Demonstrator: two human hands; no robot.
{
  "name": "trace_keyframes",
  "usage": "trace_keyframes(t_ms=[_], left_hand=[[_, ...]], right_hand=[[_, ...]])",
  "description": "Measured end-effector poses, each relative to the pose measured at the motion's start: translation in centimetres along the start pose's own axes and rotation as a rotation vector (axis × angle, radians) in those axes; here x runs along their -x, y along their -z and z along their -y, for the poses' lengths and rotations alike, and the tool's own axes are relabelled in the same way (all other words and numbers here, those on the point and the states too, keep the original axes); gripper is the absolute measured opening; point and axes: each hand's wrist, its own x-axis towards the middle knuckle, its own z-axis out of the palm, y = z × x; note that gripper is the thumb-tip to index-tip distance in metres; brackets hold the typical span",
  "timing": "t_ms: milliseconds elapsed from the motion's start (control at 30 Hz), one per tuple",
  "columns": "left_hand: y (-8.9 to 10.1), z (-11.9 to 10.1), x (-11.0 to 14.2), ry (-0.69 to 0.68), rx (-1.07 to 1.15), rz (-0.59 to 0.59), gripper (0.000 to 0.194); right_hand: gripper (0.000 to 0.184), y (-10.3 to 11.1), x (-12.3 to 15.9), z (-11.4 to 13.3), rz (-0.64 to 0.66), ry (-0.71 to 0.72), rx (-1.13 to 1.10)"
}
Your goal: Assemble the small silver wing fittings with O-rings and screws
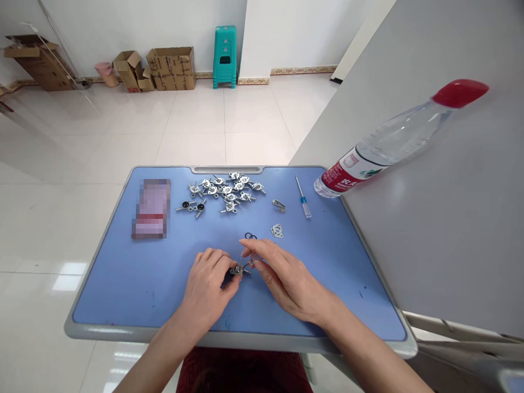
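Observation:
On the blue tray table [123, 273], my left hand [208, 286] pinches a small metal part with a black round piece [237, 269] between thumb and fingers. My right hand [282, 275] meets it from the right, fingertips closed on the same small part and a thin pin sticking up from it. Just beyond the fingers lie small black rings [250, 236] and a flat metal plate [277, 231]. A heap of several similar metal parts [227, 188] lies toward the tray's far edge.
A small blue-handled screwdriver [304, 198] and a loose metal clip [279, 205] lie at the tray's far right. A blurred flat packet [151, 209] lies at the left. A red-capped water bottle [393, 142] stands on the grey surface to the right. Boxes and a teal stool [225, 55] line the far wall.

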Motion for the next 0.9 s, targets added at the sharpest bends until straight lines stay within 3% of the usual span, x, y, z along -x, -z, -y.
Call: trace_keyframes(t_ms=[100,300,500,733,900], left_hand=[[0.0,0.0,0.0,0.003,-0.001,-0.003,0.008],[-0.1,0.1,0.0,0.003,-0.016,-0.002,0.008],[0.0,0.0,0.0,0.002,-0.003,0.003,0.007],[0.1,-0.1,0.0,0.009,-0.035,0.011,0.007],[0.1,-0.2,-0.1,0.001,-0.038,-0.002,0.007]], right_hand=[[0.045,0.3,0.0,-0.1,0.001,0.019,0.033],[0.044,-0.6,0.0,-0.4,-0.123,0.096,0.196],[0.046,0.1,0.0,0.0,-0.034,0.053,0.042],[0.018,-0.7,0.0,-0.3,-0.175,0.056,0.176],[0.027,-0.4,-0.1,0.1,-0.158,0.081,0.073]])
